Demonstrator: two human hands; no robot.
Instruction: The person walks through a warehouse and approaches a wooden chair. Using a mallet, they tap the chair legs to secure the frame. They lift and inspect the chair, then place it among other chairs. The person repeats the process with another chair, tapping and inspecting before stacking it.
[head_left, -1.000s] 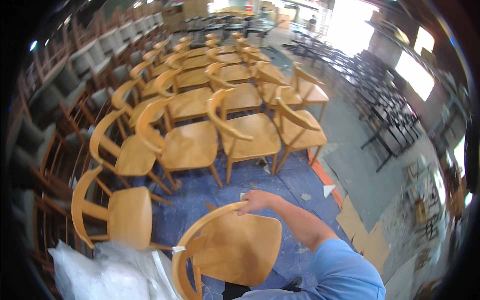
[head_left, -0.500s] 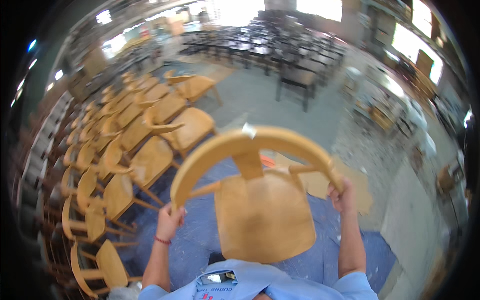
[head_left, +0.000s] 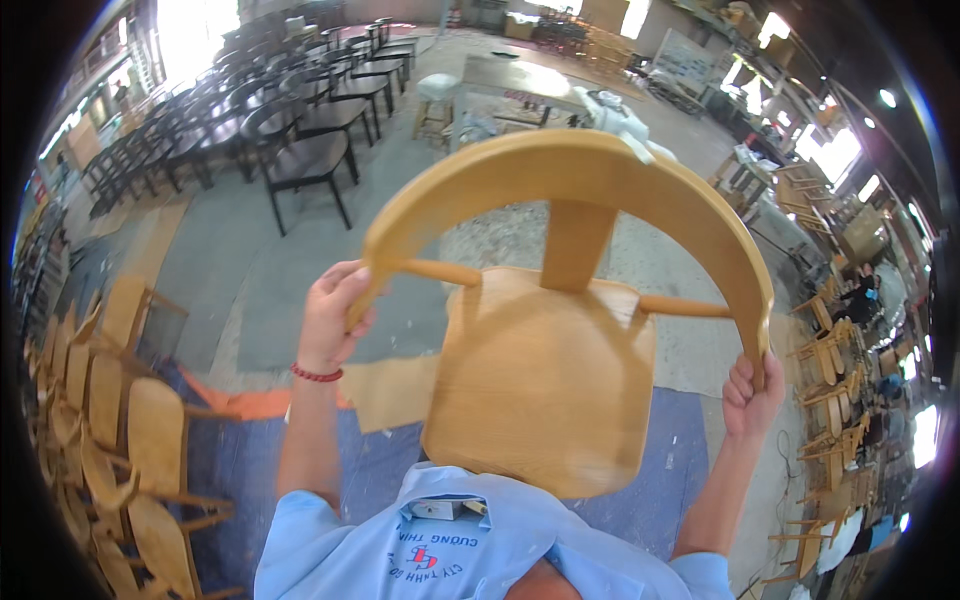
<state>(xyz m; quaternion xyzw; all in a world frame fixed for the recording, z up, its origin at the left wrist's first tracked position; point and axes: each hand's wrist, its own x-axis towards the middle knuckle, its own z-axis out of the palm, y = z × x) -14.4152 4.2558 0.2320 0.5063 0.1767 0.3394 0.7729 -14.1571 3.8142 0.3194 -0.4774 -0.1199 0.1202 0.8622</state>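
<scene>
Holding the wooden chair, your left hand and right hand clamp the backrest by its ends (bowing away, seat between).

The wooden chair is honey-gold with faint grain; the shirt is pale blue with a red and navy print; the bracelet is red, the floor sheet deep blue, the farther chairs black.
</scene>
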